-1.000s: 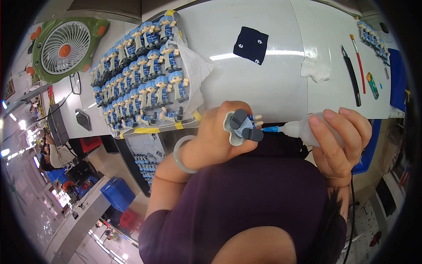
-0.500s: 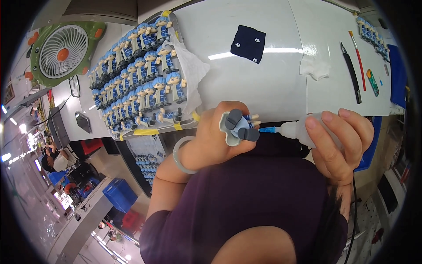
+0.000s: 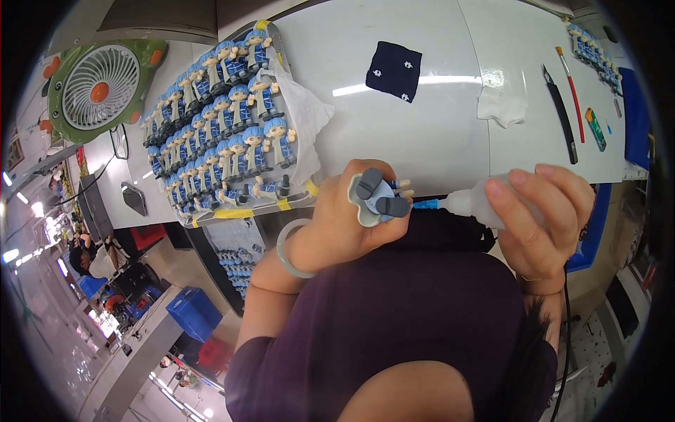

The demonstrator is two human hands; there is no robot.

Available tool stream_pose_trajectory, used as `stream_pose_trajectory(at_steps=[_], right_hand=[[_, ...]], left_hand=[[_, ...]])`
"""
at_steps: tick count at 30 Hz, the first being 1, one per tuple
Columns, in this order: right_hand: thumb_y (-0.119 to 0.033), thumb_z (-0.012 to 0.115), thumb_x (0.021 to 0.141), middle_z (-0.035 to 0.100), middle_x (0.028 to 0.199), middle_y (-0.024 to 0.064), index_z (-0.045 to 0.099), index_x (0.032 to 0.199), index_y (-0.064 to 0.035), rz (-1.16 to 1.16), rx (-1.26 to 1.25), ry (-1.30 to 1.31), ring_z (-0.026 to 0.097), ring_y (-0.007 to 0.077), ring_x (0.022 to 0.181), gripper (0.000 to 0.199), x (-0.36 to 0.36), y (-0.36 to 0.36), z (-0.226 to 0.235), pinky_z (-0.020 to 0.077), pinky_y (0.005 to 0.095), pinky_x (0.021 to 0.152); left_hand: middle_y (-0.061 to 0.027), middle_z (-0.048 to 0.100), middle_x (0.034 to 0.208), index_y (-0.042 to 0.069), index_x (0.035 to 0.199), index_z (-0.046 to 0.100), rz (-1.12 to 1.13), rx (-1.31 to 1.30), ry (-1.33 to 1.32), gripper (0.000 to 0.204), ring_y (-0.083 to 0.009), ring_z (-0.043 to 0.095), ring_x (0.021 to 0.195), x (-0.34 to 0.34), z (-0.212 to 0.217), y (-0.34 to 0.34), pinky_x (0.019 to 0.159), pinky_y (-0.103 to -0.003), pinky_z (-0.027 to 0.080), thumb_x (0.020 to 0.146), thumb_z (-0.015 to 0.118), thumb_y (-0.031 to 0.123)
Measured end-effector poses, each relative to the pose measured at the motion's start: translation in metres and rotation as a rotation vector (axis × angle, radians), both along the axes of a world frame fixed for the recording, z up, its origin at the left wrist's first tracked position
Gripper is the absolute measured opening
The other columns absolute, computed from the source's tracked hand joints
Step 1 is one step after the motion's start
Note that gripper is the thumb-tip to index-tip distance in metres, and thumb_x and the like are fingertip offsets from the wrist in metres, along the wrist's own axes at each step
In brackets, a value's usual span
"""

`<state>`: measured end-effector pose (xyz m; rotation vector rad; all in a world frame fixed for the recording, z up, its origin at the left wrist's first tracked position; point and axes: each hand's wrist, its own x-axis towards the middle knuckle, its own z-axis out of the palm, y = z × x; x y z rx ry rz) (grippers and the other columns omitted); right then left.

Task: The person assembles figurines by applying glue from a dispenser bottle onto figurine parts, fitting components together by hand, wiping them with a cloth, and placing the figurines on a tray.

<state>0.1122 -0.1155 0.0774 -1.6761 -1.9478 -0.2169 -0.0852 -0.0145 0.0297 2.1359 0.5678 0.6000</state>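
Note:
My left hand [image 3: 344,221] is closed around a small figurine [image 3: 380,200], turned so its dark soles and pale green cape edge face up; its head is hidden in the hand. My right hand [image 3: 545,218] grips a translucent white squeeze bottle [image 3: 485,205] held sideways. The bottle's blue needle tip [image 3: 426,205] points left and meets, or nearly meets, the figurine's side by the dark shoe; I cannot tell whether it touches. Left of my hands, a tray [image 3: 280,205] with yellow tape carries several rows of blue-haired figurines [image 3: 242,112].
On the white table [image 3: 415,144] lie a dark cloth square [image 3: 395,72], a white cloth [image 3: 502,107], a black-handled knife [image 3: 561,116], a red brush [image 3: 573,98] and a green-yellow case [image 3: 595,128]. A green fan [image 3: 102,91] and a phone [image 3: 133,199] are at the left. More figurines [image 3: 594,56] stand far right.
The figurine and my left hand have shifted slightly left and up. My right hand with the bottle has moved a little left along with them, keeping the tip close to the figurine.

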Motion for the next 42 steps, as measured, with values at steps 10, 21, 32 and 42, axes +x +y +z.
stream_pose_trajectory(at_steps=[10,21,32,42], right_hand=[[-0.007,0.063,0.067,0.060,0.091,0.0083,0.059,0.094,-0.0060,-0.362,-0.072,0.514,0.054,0.0229,0.085,0.028,0.082,0.043,-0.072,0.0424,0.0298,0.074],[-0.009,0.066,0.068,0.056,0.082,0.0085,0.058,0.089,-0.0060,-0.339,-0.053,0.366,0.053,0.0227,0.083,0.023,0.069,0.021,-0.072,0.0425,0.0289,0.071],[0.001,0.062,0.057,0.054,0.074,0.0056,0.063,0.082,-0.0040,0.382,0.036,0.683,0.052,0.0210,0.063,0.026,-0.008,0.019,-0.030,0.0430,0.0291,0.055],[-0.006,0.059,0.058,0.056,0.078,0.0069,0.062,0.081,-0.0015,0.463,0.115,0.520,0.055,0.0223,0.068,0.024,-0.008,0.024,-0.050,0.0458,0.0314,0.056]], left_hand=[[-0.0045,0.051,0.075,0.001,0.094,0.045,0.117,-0.674,-0.007,0.030,-0.0123,0.048,0.066,-0.002,-0.004,-0.004,0.061,-0.025,0.040,0.068,0.060,0.007],[-0.0043,0.043,0.069,0.004,0.095,0.036,0.175,-0.893,-0.146,0.035,-0.0098,0.038,0.059,0.004,-0.003,-0.009,0.050,-0.021,0.030,0.072,0.058,0.017],[-0.0064,0.050,0.070,0.001,0.091,0.045,-0.015,-0.401,-0.097,0.029,-0.0151,0.048,0.060,0.020,0.012,-0.002,0.055,-0.027,0.039,0.068,0.062,0.004],[-0.0051,0.047,0.073,0.002,0.090,0.045,-0.073,-0.572,-0.127,0.029,-0.0126,0.045,0.063,0.020,0.006,-0.005,0.056,-0.025,0.038,0.065,0.059,-0.001]])
